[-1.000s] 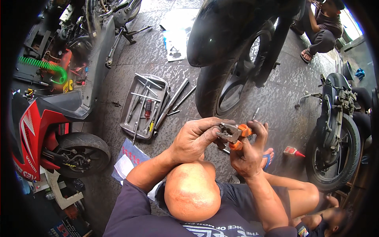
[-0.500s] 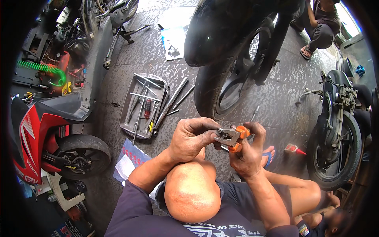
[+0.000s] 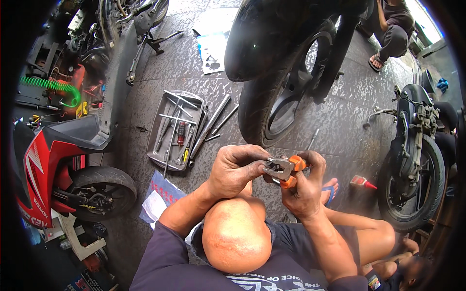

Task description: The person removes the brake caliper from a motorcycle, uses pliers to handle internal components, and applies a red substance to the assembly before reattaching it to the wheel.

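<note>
Head view: a dark tiled floor (image 3: 194, 87), glossy in patches, lies under everything here.
Dark motorcycle: its black front fender (image 3: 250, 46) and tyre (image 3: 253, 116) stand at the far middle, just beyond the hands.
Red scooter: body panels (image 3: 41, 169) at the left, with a black wheel (image 3: 99, 194) under them.
Right-side motorcycle: a bare wheel (image 3: 412, 194) and frame parts, well apart from the hands.
Crouching person: a dark-clothed figure (image 3: 394, 39) at the far right.
Bent knee: the worker's own knee (image 3: 236, 237), near, just below the left hand.
Metal tray: an oblong tray (image 3: 170, 164) left of the hands, holding rods, tools and a red-handled screwdriver (image 3: 181, 133).
Left hand: thumb and fingers (image 3: 235, 169) pinch at the pliers' tips.
Right hand: fingers curl round the pliers' handles, the hand (image 3: 305, 186) closed on them.
Pliers: an orange-handled pair (image 3: 286, 167) between both hands, above the floor, tips pointing left, jaws slightly parted.
Bottle: a small red-capped bottle (image 3: 360, 182) on the floor, right of the right hand.
Small part: a dark piece (image 3: 270, 165) at the left fingertips, mostly hidden; its kind cannot be told.
</note>
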Demonstrator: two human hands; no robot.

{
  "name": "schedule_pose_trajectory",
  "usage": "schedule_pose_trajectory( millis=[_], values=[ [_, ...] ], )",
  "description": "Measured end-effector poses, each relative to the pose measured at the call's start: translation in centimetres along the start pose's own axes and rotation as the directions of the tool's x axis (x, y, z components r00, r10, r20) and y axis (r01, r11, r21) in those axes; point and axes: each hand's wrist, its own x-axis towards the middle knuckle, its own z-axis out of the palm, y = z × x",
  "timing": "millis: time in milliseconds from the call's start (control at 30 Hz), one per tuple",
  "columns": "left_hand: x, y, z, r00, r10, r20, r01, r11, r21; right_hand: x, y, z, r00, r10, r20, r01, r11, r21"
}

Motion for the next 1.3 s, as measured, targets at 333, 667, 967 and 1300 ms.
schedule_pose_trajectory(
  millis=[333, 667, 967, 1300],
  values=[
    [0.2, 0.3, 0.2, 1.0, -0.004, 0.011, 0.004, 1.0, -0.008, 0.1, 0.0, 0.1, 1.0, 0.004, -0.007, -0.004, 1.0, -0.002],
    [0.5, -0.2, 0.3, 0.993, -0.041, -0.11, 0.036, 0.998, -0.041, -2.4, 0.6, 2.4, 0.954, 0.296, 0.05, -0.294, 0.884, 0.364],
    [1.0, -1.0, -0.4, 0.97, -0.207, -0.127, 0.182, 0.967, -0.179, -16.5, 10.8, 12.2, 0.117, 0.872, 0.476, -0.932, 0.262, -0.25],
    [2.6, 0.9, 0.7, 0.899, -0.433, -0.064, 0.43, 0.901, -0.057, 2.0, 0.0, -0.6, 0.951, 0.308, -0.009, -0.233, 0.737, 0.634]
  ],
)
